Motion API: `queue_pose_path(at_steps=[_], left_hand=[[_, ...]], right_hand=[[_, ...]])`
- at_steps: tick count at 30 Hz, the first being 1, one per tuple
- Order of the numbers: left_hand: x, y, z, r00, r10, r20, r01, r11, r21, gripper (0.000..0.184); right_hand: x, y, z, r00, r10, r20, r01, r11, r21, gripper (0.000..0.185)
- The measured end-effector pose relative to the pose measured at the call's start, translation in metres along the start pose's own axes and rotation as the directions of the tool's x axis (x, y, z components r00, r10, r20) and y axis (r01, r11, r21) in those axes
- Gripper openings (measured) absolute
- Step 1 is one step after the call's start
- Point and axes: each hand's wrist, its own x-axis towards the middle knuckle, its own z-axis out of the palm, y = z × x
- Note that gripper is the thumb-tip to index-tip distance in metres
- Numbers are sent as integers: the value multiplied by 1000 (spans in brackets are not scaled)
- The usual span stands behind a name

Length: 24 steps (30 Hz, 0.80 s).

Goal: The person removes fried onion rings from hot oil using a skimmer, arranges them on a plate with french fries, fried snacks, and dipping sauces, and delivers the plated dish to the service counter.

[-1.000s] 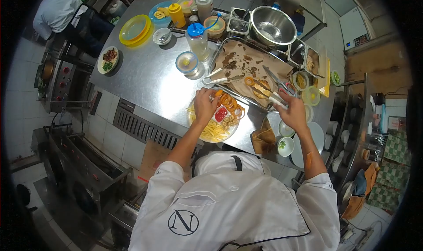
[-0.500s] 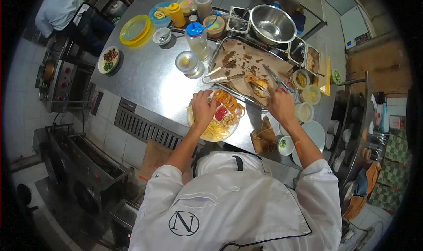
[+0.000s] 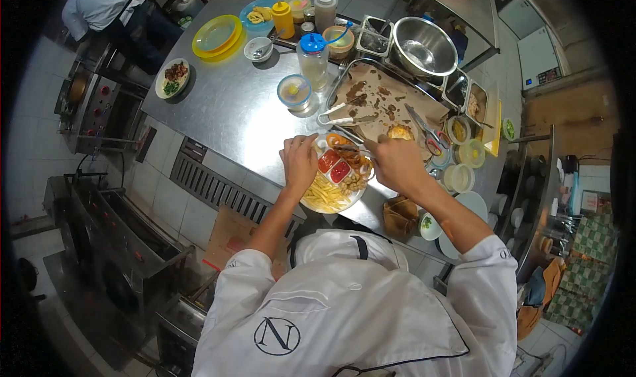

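A round plate [image 3: 362, 197] near the table's front edge holds french fries [image 3: 326, 193], onion rings [image 3: 339, 139] and two red sauces [image 3: 340, 171] in small white cups. My left hand [image 3: 299, 163] is closed at the plate's left rim, with fingers bent; its grip is partly hidden. Metal tongs [image 3: 348, 149] are in my right hand [image 3: 399, 163], tips over the plate's upper right. A browned piece of food [image 3: 358, 158] lies at the tips; I cannot tell whether it is pinched. Another browned piece [image 3: 400, 132] rests on the paper-lined tray [image 3: 387, 89].
Scissors [image 3: 424, 128] and a second pair of tongs [image 3: 348, 120] lie on the tray. Behind it stands a big steel bowl [image 3: 424, 46]. A blue-lidded jug [image 3: 313, 62], squeeze bottles and plates occupy the far side. A co-worker [image 3: 106, 9] stands far left.
My right hand has moved left with the tongs, from the food on the tray to over the plate. A second red sauce cup now shows. My left hand stays at the plate.
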Motion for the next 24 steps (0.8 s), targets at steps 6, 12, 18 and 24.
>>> queue_pose_path(at_steps=[6, 12, 18, 24], left_hand=[[5, -2, 12, 989, 70, 127, -102, 958, 268, 41], [3, -7, 24, 980, 14, 198, -68, 961, 267, 38], [-11, 0, -3, 1000, -4, 30, 0, 993, 120, 44], [-85, -35, -14, 949, -264, -170, 258, 964, -57, 51]], right_hand=[[47, -7, 30, 993, -96, 72, 106, 984, -142, 15], [50, -2, 32, 997, -60, 58, 67, 989, -128, 19], [0, 7, -31, 993, 113, 31, -116, 986, 123, 43], [-35, 79, 15, 892, 427, -144, -396, 895, 204, 53]])
